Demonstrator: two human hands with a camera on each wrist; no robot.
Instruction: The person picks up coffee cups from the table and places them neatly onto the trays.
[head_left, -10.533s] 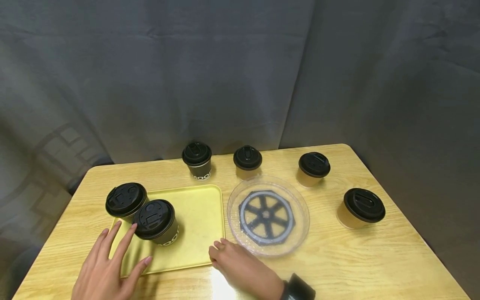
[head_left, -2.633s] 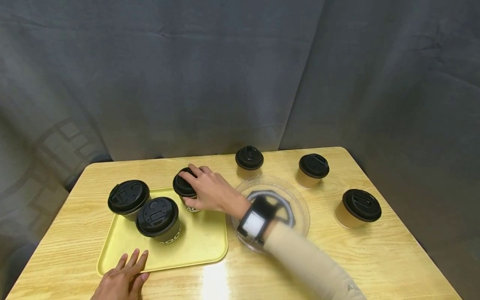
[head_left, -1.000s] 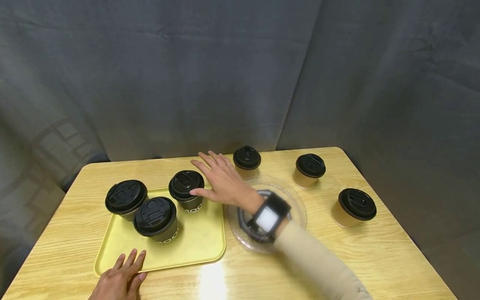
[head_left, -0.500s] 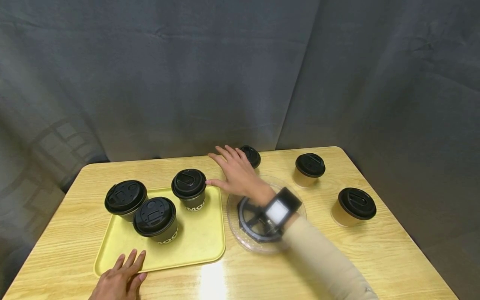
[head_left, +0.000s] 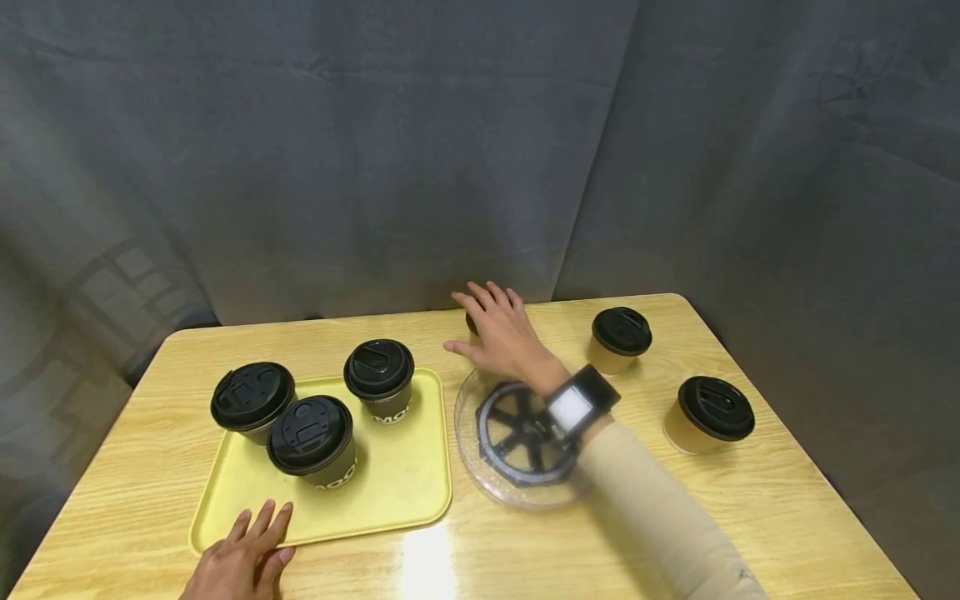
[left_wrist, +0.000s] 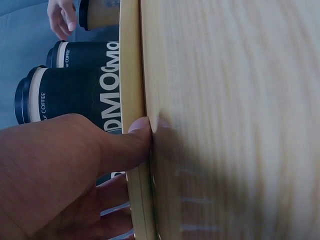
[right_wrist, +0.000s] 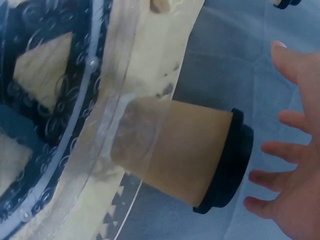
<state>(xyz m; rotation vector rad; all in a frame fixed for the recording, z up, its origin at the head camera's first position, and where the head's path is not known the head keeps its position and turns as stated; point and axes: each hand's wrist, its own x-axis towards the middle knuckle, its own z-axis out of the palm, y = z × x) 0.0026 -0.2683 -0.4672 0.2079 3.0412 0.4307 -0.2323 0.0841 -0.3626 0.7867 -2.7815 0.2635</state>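
Left hand point(head_left: 238, 560) stays at the near rim of the yellow tray point(head_left: 390, 492), fingers loosely spread over it, thumb against the outer side. Farther in, the small dark coffee cup point(head_left: 379, 379) has just been let go on the tray's far part. Beyond, the right hand point(head_left: 504, 333) has moved across to the rear tan coffee cup point(right_wrist: 195, 150); grip spread, not touching it, holding nothing. Likely means that dark cup is placed and attention shifts to the tan ones. Containers, near to far: tray carries the front dark coffee cup point(head_left: 311, 442), the left dark coffee cup point(head_left: 255, 400) at its left edge, and the small one; all upright, lidded, contents hidden. Right of it, the clear plastic dish point(head_left: 465, 433) sits on the bench point(head_left: 360, 575) with a dark spoked wheel shape point(head_left: 528, 432), in or beneath, can't tell. Then the right tan coffee cup point(head_left: 708, 415), middle tan coffee cup point(head_left: 618, 340), and the rear one just behind the dish, mostly covered in the head view; lidded, contents hidden.
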